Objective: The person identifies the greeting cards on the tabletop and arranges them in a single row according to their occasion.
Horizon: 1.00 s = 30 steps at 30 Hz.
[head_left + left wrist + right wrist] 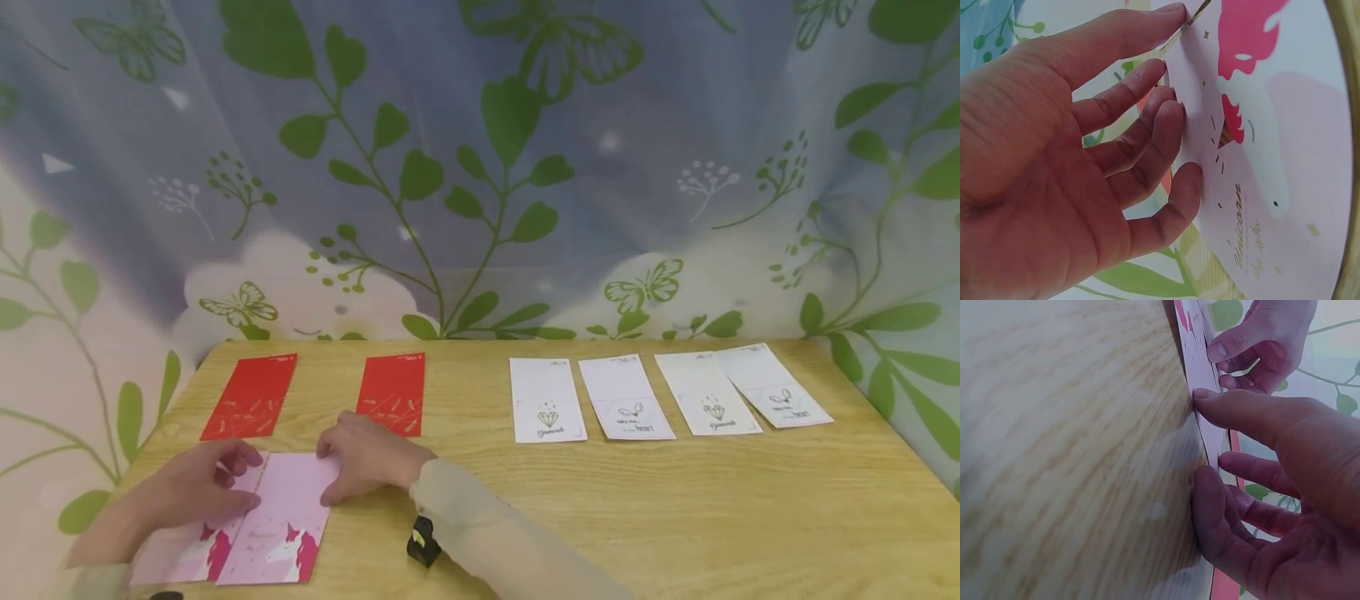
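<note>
Two pink unicorn envelopes lie side by side at the front left of the table, the right one partly over the left one. My left hand is above the left envelope, its thumb at the seam between the two. In the left wrist view, the left hand's loosely bent fingers are close to the pink paper. My right hand touches the right edge of the right envelope near its top corner with thumb and fingertips. The right wrist view shows the right thumb against that edge.
Behind the hands lie two red envelopes, one at the left and one partly hidden by the right hand. Several white printed envelopes form a row at the back right of the wooden table. A patterned curtain hangs behind.
</note>
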Motion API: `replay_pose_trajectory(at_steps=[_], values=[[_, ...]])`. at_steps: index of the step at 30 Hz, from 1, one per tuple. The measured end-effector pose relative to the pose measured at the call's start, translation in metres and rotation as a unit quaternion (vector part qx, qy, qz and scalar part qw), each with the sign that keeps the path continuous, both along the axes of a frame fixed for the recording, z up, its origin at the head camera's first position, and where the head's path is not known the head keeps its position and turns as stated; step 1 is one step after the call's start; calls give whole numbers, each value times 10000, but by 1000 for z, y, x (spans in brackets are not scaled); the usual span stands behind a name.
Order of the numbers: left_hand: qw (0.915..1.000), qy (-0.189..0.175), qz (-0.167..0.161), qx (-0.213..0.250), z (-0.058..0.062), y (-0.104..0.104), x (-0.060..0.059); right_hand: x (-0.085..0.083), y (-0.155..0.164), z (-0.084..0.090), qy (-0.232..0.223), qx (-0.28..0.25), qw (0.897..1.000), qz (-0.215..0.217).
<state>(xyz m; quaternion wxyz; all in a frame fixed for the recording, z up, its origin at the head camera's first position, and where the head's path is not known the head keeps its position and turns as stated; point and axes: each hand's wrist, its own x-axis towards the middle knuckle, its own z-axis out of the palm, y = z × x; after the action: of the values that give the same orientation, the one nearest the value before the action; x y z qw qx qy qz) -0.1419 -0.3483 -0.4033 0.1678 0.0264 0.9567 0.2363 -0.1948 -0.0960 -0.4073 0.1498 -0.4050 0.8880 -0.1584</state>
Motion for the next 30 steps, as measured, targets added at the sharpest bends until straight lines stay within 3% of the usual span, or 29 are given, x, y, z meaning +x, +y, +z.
replay_pose_trajectory(at_steps=[30], values=[[9992,-305,247,-102,6,2,3,-2,-1,-2,-53,-79,9999,40]])
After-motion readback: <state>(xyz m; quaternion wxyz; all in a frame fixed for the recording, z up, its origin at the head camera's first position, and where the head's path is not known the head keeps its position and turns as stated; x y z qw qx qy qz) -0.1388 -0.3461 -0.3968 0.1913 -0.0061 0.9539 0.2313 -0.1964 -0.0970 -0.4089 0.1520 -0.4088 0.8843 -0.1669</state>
